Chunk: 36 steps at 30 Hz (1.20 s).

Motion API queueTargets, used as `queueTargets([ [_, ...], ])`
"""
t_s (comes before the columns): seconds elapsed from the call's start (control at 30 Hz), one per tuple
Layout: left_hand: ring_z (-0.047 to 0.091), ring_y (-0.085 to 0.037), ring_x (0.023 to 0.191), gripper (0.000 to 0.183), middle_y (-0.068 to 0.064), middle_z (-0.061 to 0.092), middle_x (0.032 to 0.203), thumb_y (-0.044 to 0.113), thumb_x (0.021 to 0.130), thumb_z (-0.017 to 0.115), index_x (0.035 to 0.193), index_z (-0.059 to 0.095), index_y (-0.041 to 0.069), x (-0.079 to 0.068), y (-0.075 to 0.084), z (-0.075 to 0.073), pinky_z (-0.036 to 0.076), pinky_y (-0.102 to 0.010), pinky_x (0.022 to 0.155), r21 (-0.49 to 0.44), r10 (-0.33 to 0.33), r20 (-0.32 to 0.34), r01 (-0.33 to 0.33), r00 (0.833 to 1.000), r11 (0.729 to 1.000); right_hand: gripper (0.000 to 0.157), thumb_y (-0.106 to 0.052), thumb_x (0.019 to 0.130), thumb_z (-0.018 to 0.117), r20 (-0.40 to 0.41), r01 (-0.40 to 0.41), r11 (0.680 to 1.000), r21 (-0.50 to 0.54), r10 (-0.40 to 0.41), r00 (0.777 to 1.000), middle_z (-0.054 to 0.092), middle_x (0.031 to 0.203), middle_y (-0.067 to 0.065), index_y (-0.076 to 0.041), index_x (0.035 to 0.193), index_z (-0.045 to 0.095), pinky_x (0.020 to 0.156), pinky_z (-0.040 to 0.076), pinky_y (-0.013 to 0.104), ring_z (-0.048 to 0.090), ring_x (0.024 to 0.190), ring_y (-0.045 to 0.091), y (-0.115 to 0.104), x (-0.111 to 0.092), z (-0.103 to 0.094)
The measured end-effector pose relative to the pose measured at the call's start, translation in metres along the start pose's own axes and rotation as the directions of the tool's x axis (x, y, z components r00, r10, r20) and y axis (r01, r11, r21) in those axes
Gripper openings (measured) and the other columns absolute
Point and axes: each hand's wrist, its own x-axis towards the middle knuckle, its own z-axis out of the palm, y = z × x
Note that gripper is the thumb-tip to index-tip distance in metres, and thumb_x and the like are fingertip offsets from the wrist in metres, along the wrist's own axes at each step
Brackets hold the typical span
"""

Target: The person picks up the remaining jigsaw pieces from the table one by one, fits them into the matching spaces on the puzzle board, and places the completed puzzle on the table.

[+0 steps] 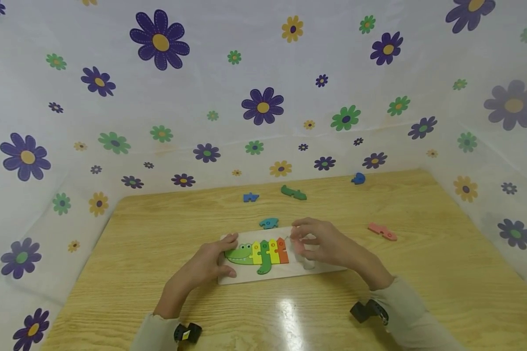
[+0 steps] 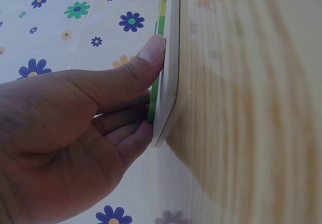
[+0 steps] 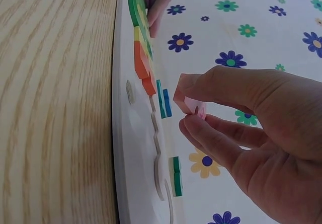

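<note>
Crocodile puzzle board, both hands on it, mid-table.
Left hand (image 1: 211,261) clamps the board's (image 1: 246,277) left end, thumb on the green head piece (image 1: 239,253). Yellow, green and orange pieces (image 1: 282,249) are seated. Right hand (image 1: 322,243) pinches a pale pink piece (image 3: 188,103) just above the board's right part. Loose pieces lie far: blue (image 1: 250,197), green (image 1: 293,192), blue (image 1: 358,178), pink (image 1: 382,231).

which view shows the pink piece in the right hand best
The right wrist view: the pink piece sits close up, pinched between thumb and fingertips of the right hand, just off the white puzzle board. The head view hides it behind the fingers; the left wrist view does not show it.
</note>
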Motion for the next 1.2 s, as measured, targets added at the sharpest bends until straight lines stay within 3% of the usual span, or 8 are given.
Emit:
queueTargets([
  [0.27, 0.029, -0.03, 0.152, 0.078, -0.012, 0.037, 0.162, 0.011, 0.08, 0.086, 0.148, 0.05, -0.005, 0.001, 0.001, -0.001, 0.027, -0.047, 0.122, -0.013, -0.013, 0.006, 0.013, 1.0, 1.0, 0.026, 0.005, 0.091, 0.073, 0.019, -0.024, 0.999, 0.021, 0.023, 1.0, 0.057, 0.141, 0.024, 0.0, 0.116, 0.071, 0.096, 0.058, 0.038, 0.055, 0.131, 0.04, 0.002, 0.0, 0.003],
  [0.97, 0.029, -0.03, 0.152, 0.079, -0.013, 0.036, 0.162, 0.011, 0.08, 0.086, 0.148, 0.049, -0.005, 0.001, 0.0, -0.001, 0.028, -0.047, 0.122, -0.014, -0.007, 0.013, 0.007, 1.0, 1.0, 0.023, 0.002, 0.093, 0.073, 0.036, 0.024, 1.0, -0.001, -0.024, 0.999, 0.057, 0.139, 0.028, 0.002, 0.116, 0.073, 0.095, 0.058, 0.039, 0.062, 0.124, 0.04, 0.004, 0.002, 0.012],
  [1.2, 0.028, -0.03, 0.152, 0.079, -0.013, 0.036, 0.162, 0.01, 0.08, 0.086, 0.148, 0.049, -0.005, 0.001, 0.0, -0.001, 0.028, -0.046, 0.121, -0.024, -0.002, 0.011, 0.003, 1.0, 1.0, 0.025, 0.001, 0.093, 0.073, 0.047, -0.002, 1.0, -0.002, 0.002, 0.999, 0.056, 0.141, 0.027, 0.003, 0.118, 0.073, 0.095, 0.058, 0.038, 0.062, 0.123, 0.039, 0.002, 0.003, 0.015],
])
